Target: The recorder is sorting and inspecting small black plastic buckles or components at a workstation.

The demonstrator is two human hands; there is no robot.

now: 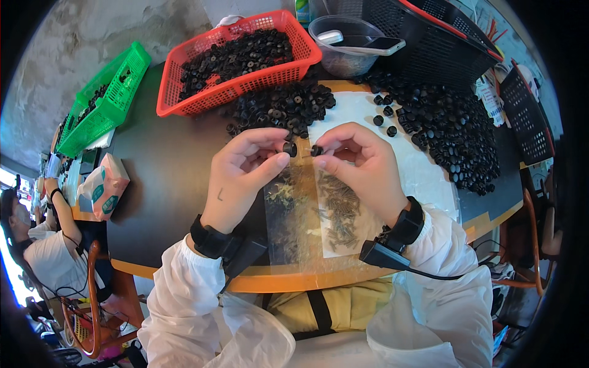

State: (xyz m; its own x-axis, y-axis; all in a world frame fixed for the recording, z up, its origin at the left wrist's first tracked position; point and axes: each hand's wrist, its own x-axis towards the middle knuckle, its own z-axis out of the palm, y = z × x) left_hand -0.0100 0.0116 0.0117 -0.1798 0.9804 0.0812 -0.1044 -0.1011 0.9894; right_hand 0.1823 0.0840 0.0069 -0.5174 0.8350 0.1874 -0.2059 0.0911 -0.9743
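Between thumb and fingertips, my left hand [248,168] pinches a small black ring-shaped cap [290,149]. My right hand [362,162] grips a smaller black round part [316,150], held a short gap away from the cap. Both hands hover over the middle of the table. Under them lies a clear plastic sheet [288,239] with many small metal pins or screws [337,214] spread beside it on white paper. Behind my hands is a loose heap of black round parts [282,107]. To the right, another heap of black caps [454,138] covers part of the white paper.
A red basket [245,80] of black parts stands at the back, with a green basket [126,86] farther left. A clear tub [346,58] bears a phone [371,44]. A black crate [423,46] sits back right; a tissue pack [104,184] lies left. Another person [52,251] sits far left.
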